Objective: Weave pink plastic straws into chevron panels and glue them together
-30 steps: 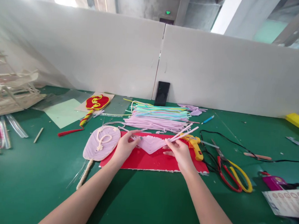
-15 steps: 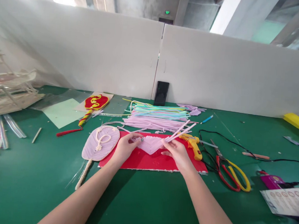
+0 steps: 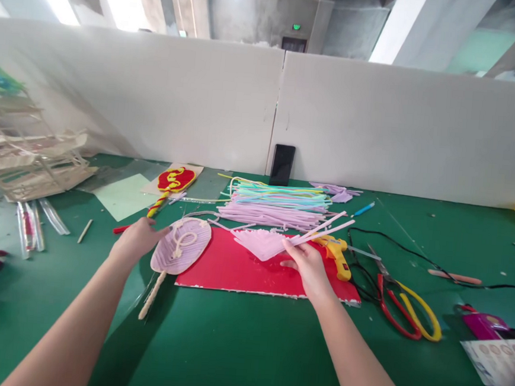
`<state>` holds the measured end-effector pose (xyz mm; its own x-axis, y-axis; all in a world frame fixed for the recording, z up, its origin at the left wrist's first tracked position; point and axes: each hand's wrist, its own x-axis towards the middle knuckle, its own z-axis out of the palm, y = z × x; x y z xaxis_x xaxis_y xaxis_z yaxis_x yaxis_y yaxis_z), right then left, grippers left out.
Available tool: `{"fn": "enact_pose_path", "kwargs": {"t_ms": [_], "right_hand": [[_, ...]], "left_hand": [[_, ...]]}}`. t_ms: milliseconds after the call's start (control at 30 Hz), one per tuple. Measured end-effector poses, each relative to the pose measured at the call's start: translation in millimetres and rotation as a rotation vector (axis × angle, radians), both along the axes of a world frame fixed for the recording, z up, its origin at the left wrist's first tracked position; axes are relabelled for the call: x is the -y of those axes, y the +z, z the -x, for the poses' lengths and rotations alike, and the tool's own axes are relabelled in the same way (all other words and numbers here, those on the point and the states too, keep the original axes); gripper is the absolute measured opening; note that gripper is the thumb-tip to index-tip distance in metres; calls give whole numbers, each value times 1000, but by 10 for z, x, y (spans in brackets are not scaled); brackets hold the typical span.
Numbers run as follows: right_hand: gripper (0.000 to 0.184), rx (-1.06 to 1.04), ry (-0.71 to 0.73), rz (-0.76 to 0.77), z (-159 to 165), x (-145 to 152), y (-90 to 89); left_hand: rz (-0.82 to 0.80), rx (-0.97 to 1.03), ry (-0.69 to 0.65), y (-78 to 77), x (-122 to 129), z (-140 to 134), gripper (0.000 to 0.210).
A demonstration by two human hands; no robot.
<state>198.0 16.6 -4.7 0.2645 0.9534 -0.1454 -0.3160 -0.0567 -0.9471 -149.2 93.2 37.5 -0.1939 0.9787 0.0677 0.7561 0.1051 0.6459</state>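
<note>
Lilac V-shaped piece (image 3: 260, 242) in the right hand (image 3: 308, 268), over red board (image 3: 233, 276)

On the table (image 3: 245, 352), 2 fans lie left of the board (image 3: 233, 279): the near fan (image 3: 174, 262) at its left end, the far fan (image 3: 176, 180) beyond, on a card (image 3: 151, 188). Left of that lies a sheet (image 3: 126, 196), then a rack (image 3: 41, 167) at far left.

The left hand (image 3: 136, 242) is at the near fan's left edge; the right hand (image 3: 304, 261) holds the right end of the stem piece (image 3: 260, 244) above the board. A glue gun (image 3: 339, 259) sits at the board's right end, scissors (image 3: 403, 299) farther right. Beyond the board lie loose stems (image 3: 278, 209), a phone (image 3: 282, 165) behind them against the partition (image 3: 158, 96).
</note>
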Motion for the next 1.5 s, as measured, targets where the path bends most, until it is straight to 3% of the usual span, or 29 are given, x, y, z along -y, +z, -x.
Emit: {"fn": "enact_pose_path", "kwargs": {"t_ms": [167, 300, 367, 500, 700, 833, 967, 1133, 1500], "right_hand": [[28, -80, 16, -47, 1, -9, -5], [30, -134, -21, -97, -31, -28, -6], [31, -166, -52, -136, -40, -32, 11], [32, -217, -57, -164, -45, -25, 72], [34, -274, -31, -163, -69, -14, 135], [36, -258, -27, -181, -85, -22, 121], [41, -257, -17, -173, -75, -27, 118], [30, -290, -20, -149, -56, -23, 149], [34, -316, -62, -161, -61, -4, 158]], "left_hand": [[181, 192, -33, -60, 117, 40, 34], [239, 397, -81, 175, 261, 55, 31], [226, 621, -106, 329, 343, 12, 33], [128, 830, -192, 496, 489, -352, 34], [210, 948, -334, 271, 604, -1268, 26], [217, 924, -385, 78, 633, -1657, 27], [158, 878, -353, -64, 656, -1763, 26], [104, 917, -330, -177, 705, -1773, 23], [85, 940, -292, -123, 790, -1817, 23]]}}
